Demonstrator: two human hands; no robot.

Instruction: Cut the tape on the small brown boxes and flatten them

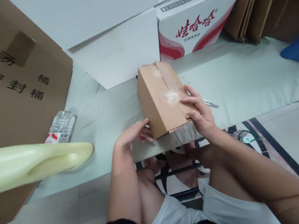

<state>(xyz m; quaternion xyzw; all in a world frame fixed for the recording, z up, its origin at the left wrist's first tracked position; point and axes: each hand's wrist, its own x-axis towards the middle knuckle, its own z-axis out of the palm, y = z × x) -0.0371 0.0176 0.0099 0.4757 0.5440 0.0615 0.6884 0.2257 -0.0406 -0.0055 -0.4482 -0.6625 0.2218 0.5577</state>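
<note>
A small brown cardboard box (152, 98) sits on the pale green cloth near its front edge, turned at an angle. Clear tape, wrinkled in one patch, runs along the seam of its closed top flaps. My right hand (200, 113) grips the box's right side, with fingers spread over the top edge. At the lower left corner, my left hand (137, 133) touches the box, thumb against the side and the other fingers curled low beside it. Just past my right hand lies a thin metal tool (211, 103), partly hidden, its kind unclear.
A large printed carton (27, 83) stands at left, beside a clear plastic bottle (63, 125) and a pale yellow curved object (45, 160). Behind are a white panel (119, 52), a red-and-white carton (192, 30) and folded cardboard (252, 12). Something blue (297, 50) shows at right.
</note>
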